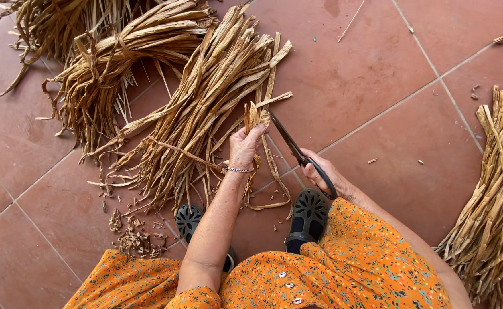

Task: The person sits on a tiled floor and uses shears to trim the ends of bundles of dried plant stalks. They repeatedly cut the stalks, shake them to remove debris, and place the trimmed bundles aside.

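- Nearest the camera is the orange flowered dress [343, 263] over the knees, with two dark perforated clogs [308, 214] planted on the terracotta tile floor [389, 74]
- The fingers [255, 133] of the left hand [243, 150] are closed round a small bunch of dried leaf strips [252, 117], held upright with the ends standing just above the thumb; a thin bracelet [239, 170] sits at the wrist
- The fingers of the right hand [320, 171] are closed through the loops of black scissors [297, 151], whose blades slant up toward the strip ends and appear to meet them
- To cut well, I judge the strips should stay pinched tight and level just under the blades, with the thumb kept below the cutting line, so the ends come off square
- The strips hang down from the left hand toward the floor between the clogs
- A big loose sheaf [205, 109] lies just left of the hand, tied bundles [102, 74] lie beyond it, and another pile [497, 212] lies at the right edge
- Short trimmings [134, 237] lie scattered beside the left clog
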